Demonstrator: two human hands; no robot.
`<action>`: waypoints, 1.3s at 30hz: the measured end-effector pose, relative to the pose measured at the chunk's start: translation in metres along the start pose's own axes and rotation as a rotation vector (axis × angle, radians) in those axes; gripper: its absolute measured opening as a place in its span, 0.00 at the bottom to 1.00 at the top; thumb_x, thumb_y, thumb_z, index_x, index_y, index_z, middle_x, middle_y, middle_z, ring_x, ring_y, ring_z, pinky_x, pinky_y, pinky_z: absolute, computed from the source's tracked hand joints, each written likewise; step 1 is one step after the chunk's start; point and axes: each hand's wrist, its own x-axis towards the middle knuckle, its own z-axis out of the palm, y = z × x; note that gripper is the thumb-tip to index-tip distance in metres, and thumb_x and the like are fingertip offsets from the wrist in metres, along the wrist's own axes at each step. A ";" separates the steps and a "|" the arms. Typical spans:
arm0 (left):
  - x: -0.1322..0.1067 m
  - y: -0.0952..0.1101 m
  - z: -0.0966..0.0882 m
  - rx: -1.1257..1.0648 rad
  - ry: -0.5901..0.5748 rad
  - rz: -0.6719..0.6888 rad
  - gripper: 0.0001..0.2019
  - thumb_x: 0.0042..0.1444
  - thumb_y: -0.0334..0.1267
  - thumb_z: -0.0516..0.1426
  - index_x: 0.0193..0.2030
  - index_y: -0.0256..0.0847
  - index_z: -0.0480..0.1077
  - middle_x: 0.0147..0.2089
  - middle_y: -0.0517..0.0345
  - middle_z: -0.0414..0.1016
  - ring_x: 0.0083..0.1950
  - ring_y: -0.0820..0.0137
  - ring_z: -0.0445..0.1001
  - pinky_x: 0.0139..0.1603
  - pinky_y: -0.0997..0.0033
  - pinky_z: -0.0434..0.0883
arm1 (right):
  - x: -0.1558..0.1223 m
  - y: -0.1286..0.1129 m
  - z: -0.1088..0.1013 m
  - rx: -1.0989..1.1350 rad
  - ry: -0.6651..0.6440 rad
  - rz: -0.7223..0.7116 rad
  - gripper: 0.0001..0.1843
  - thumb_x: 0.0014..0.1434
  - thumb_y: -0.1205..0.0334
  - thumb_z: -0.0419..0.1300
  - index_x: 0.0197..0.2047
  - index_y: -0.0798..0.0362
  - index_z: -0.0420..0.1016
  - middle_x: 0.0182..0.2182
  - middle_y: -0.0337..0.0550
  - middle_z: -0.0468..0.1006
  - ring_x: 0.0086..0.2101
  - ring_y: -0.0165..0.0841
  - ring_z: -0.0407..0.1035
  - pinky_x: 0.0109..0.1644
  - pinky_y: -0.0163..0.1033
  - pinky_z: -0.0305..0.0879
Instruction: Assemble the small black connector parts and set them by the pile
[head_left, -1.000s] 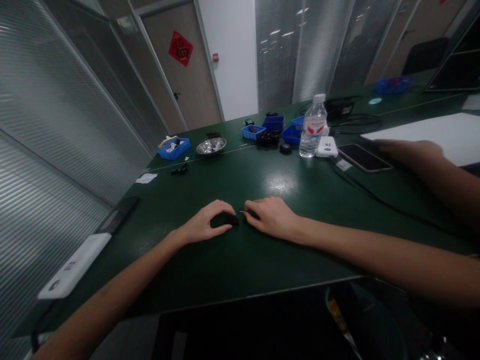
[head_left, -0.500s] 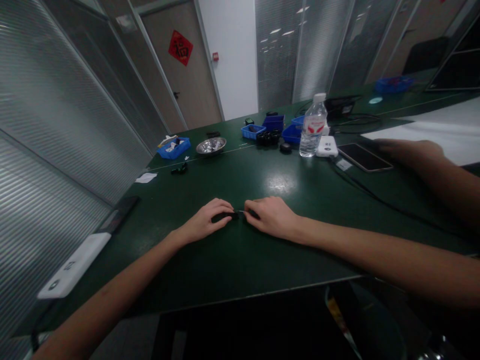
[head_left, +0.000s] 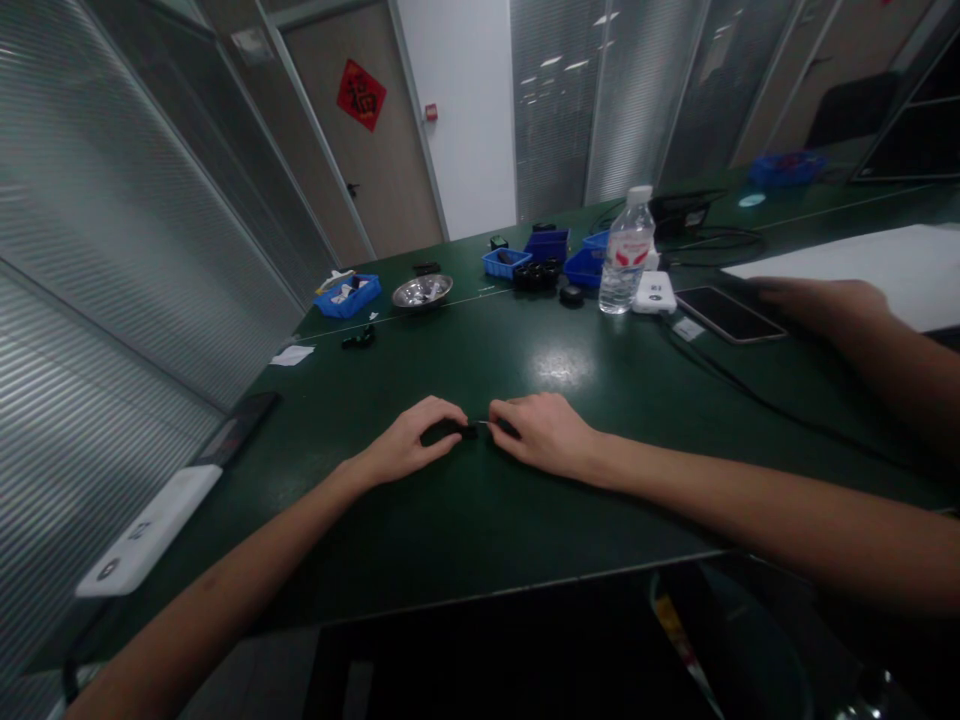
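Low over the green table, my left hand [head_left: 417,437] pinches a small black part [head_left: 469,432] between thumb and fingers; its kind is too dark to tell. Facing it, my right hand [head_left: 546,432] is closed around a thin tool with a dark handle [head_left: 508,428] and a slim metal shaft [head_left: 484,423], which looks like a small screwdriver. The shaft points left and its tip is at or very near the black part; whether they touch I cannot tell.
Farther back stand a metal bowl [head_left: 422,292], a blue basket [head_left: 347,296], further blue bins [head_left: 547,245] and a water bottle [head_left: 627,250]. A phone [head_left: 729,314] lies near another person's hand [head_left: 825,303]. A white device [head_left: 150,530] lies at left; a cable [head_left: 765,400] crosses the right.
The fingers of my left hand have shifted very slightly on the black part. My right hand and the tool stay in place.
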 end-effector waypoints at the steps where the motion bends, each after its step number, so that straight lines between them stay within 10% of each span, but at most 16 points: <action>1: 0.000 0.000 0.000 -0.001 0.000 0.004 0.12 0.68 0.38 0.56 0.56 0.43 0.72 0.55 0.50 0.75 0.57 0.63 0.72 0.60 0.57 0.70 | 0.000 0.000 0.000 0.001 0.000 -0.001 0.12 0.71 0.55 0.52 0.46 0.51 0.73 0.36 0.44 0.80 0.31 0.31 0.69 0.32 0.36 0.49; 39: 0.001 -0.007 0.003 0.030 -0.008 0.044 0.13 0.70 0.37 0.54 0.58 0.46 0.74 0.56 0.51 0.74 0.59 0.64 0.71 0.61 0.58 0.70 | 0.001 0.000 0.003 -0.031 0.015 0.002 0.12 0.71 0.55 0.52 0.46 0.51 0.73 0.36 0.43 0.81 0.31 0.31 0.70 0.32 0.36 0.49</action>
